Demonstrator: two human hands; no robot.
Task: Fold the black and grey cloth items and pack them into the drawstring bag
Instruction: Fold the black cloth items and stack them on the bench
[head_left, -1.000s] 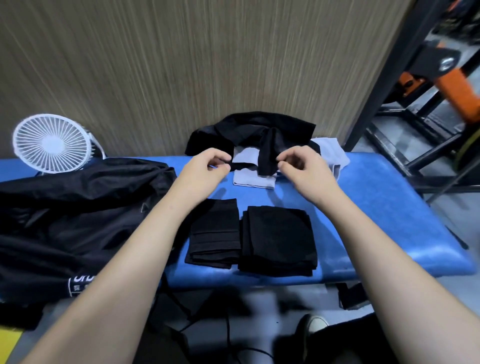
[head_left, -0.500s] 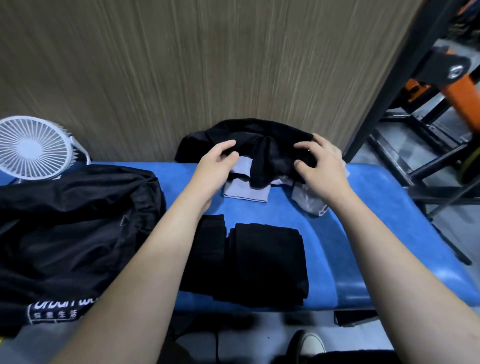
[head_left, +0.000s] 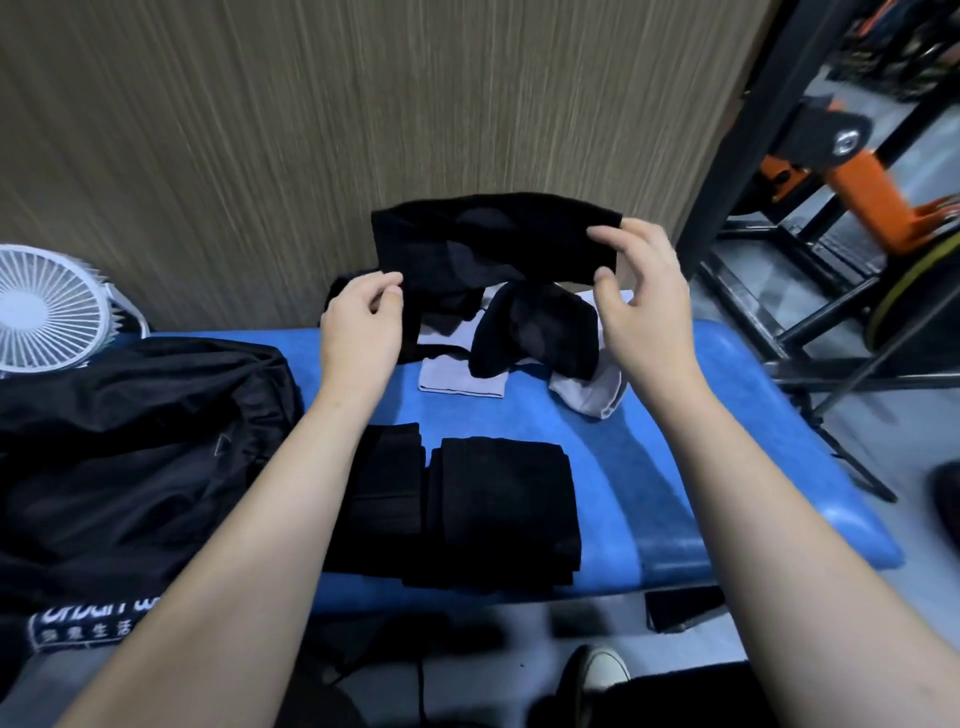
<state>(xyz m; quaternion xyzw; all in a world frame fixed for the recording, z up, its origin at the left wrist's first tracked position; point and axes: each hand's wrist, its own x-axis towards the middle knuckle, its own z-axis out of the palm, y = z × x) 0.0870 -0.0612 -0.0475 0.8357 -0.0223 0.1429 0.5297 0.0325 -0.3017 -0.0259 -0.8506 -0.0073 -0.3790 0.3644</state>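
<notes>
At the near edge of the blue counter (head_left: 649, 441): two folded black stacks side by side, narrow one (head_left: 387, 488) on the left touching the wider one (head_left: 506, 512) on the right. Drawstring bag (head_left: 135, 452), black, slumped over the counter's left end, white print on its near corner. Mid-counter toward the far edge: grey cloth pieces, one flat (head_left: 460, 382), one bunched (head_left: 592, 395) to its right, with a crumpled black piece (head_left: 530, 332) lying over them. My left hand (head_left: 361, 325) is above the far edge, fingers pinched on the lower left corner of a black cloth (head_left: 493, 239). My right hand (head_left: 644, 306) holds that cloth's right end, thumb and forefinger clamped on the edge, other fingers loose. Cloth is lifted clear of the counter and stretched between both hands, against the wood-grain wall (head_left: 363, 104). White fan (head_left: 49, 312) at the far left corner.
</notes>
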